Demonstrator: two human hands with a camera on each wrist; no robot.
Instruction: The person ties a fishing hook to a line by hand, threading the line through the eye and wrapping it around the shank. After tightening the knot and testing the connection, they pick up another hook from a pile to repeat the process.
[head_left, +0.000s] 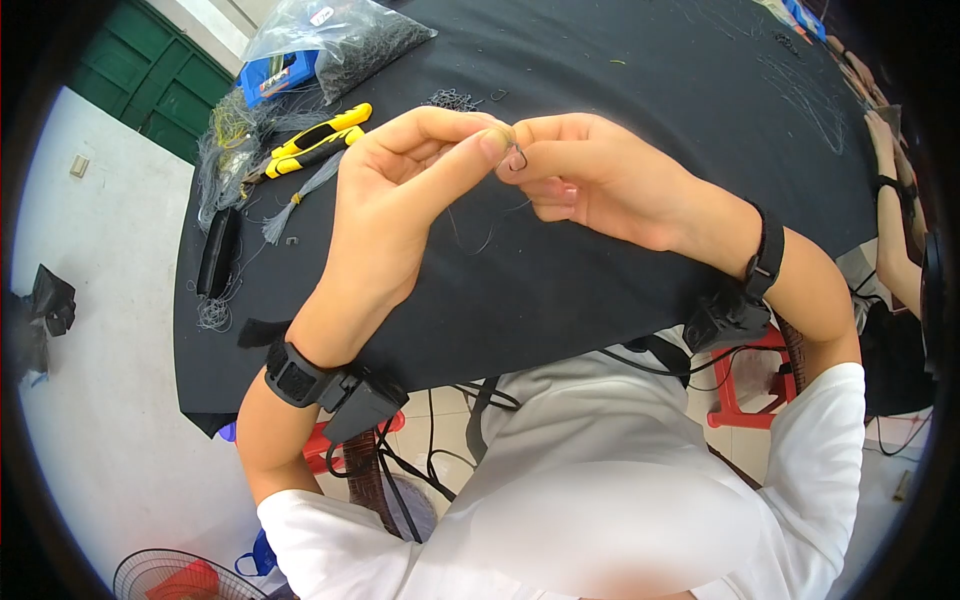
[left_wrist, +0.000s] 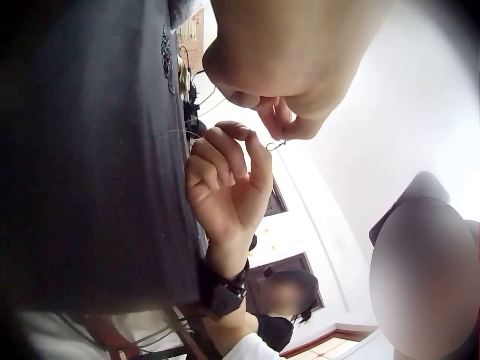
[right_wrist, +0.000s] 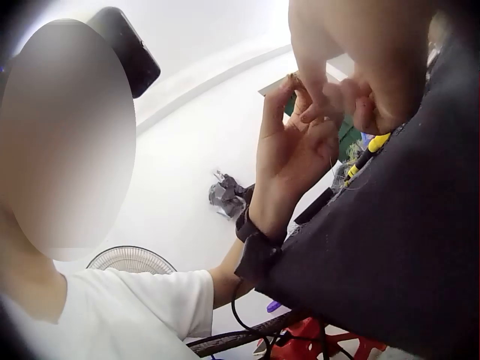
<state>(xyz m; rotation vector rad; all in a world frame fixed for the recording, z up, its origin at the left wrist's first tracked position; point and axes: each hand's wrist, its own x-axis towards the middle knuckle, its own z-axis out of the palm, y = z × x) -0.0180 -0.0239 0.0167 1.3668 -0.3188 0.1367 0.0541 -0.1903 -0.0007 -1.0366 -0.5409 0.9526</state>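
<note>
A small dark fish hook (head_left: pixel 518 160) shows between both hands, above the black-covered table. My left hand (head_left: pixel 400 185) pinches it between thumb and forefinger; the hook's bend juts from these fingertips in the left wrist view. Right beside it, my right hand (head_left: pixel 610 180) brings thumb and forefinger together on thin fishing line (left_wrist: pixel 180 133), its other fingers curled in. Loose line ends hang below the hands in the head view. The fingertips hide the spot where line and hook meet.
Yellow-black pliers (head_left: pixel 315 140), a bundle of grey line (head_left: pixel 290 210) and a black case (head_left: pixel 217 252) lie at the left. Behind them stand a clear bag of dark hooks (head_left: pixel 365 50) and a blue box (head_left: pixel 275 77). A hook pile (head_left: pixel 452 100) lies beyond the left hand.
</note>
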